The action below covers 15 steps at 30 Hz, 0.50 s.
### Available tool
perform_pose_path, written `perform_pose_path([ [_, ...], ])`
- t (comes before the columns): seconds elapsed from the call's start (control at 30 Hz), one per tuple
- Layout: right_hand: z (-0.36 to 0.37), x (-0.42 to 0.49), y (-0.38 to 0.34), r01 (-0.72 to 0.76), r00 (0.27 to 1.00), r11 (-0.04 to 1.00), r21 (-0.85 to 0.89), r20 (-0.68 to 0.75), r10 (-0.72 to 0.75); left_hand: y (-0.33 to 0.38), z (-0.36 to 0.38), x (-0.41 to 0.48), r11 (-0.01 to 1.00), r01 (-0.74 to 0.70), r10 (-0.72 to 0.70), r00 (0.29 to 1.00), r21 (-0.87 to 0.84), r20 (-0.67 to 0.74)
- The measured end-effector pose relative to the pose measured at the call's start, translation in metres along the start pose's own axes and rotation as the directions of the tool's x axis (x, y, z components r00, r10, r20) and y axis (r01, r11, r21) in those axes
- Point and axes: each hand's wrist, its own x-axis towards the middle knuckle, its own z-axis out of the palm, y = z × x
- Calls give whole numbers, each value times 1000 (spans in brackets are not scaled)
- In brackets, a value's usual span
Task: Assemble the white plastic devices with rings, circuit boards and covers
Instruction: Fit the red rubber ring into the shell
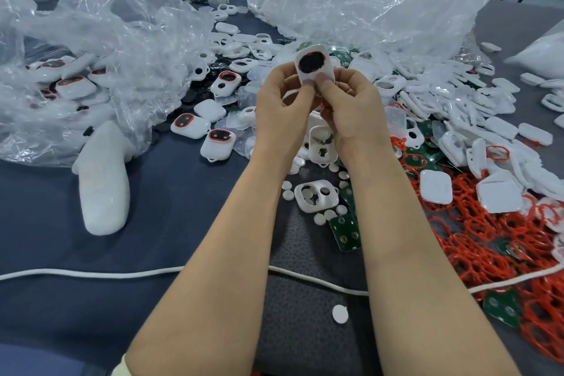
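White cord (pixel 91 274) crosses dark blue table cloth (pixel 45 207); red rings (pixel 488 241), green circuit boards (pixel 346 232) piled right. Mid-table, left hand (pixel 283 113) and right hand (pixel 354 110) pinch white device (pixel 316 65) by its lower edge, held upright above both hands. Plastic bags (pixel 366 9) behind.

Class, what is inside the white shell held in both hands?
A dark pad with a red ring. Left hand and right hand cover the lower end of the shell. Nothing behind the pad shows.
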Motion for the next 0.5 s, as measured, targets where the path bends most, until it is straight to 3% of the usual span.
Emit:
perform_pose_path([
  [0.17, -1, -1, 0, 12, 1000, 1000, -1, -8, -12, 2, 0, -2, 987, -74, 75, 997, 143, 1],
  [0.5, -5, -1, 0, 75, 997, 962, -262, -6, -79, -2, -2, -1, 964, -59, 72, 997, 261, -40],
])
